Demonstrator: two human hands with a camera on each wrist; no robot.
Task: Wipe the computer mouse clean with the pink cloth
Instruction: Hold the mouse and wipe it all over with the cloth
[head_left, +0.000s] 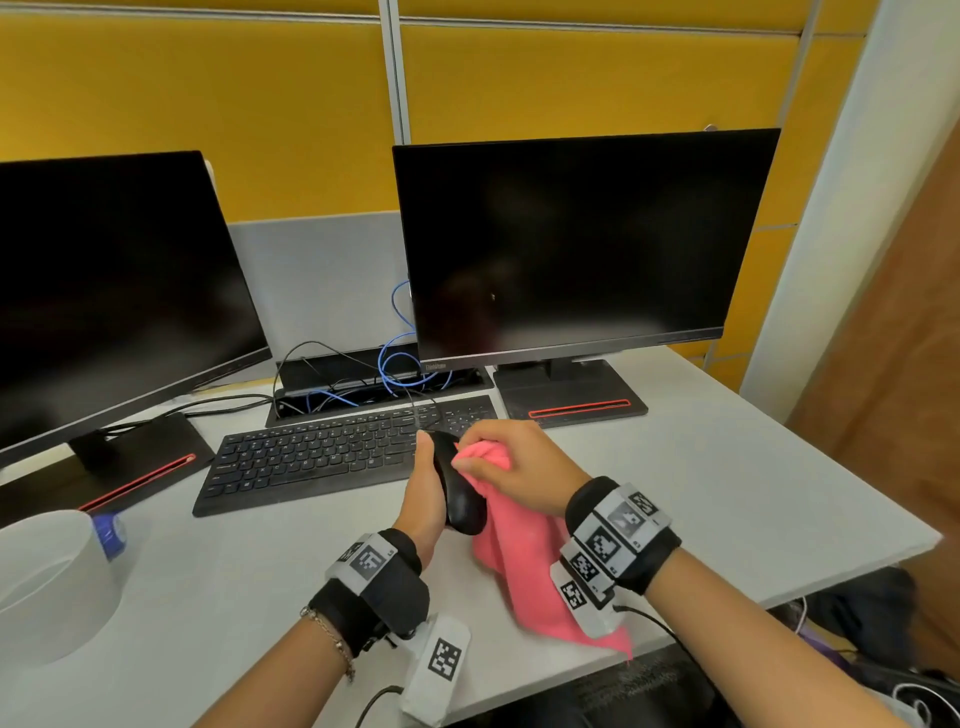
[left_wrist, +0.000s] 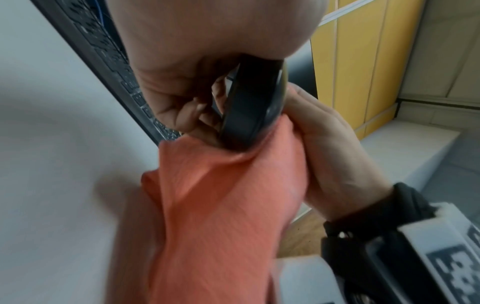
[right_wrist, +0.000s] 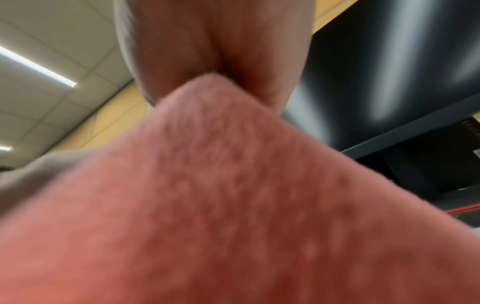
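My left hand grips the black computer mouse, lifted off the desk and tipped on its side in front of the keyboard. My right hand holds a bunched part of the pink cloth and presses it against the mouse's upper right side. The rest of the cloth hangs down toward the desk edge. In the left wrist view the mouse sits between my curled fingers, with the cloth draped below it. The right wrist view is filled by blurred cloth.
A black keyboard lies just beyond the hands. Two dark monitors stand behind on red-striped bases, with a cable tray between them. A white tape roll sits at the left of the grey desk.
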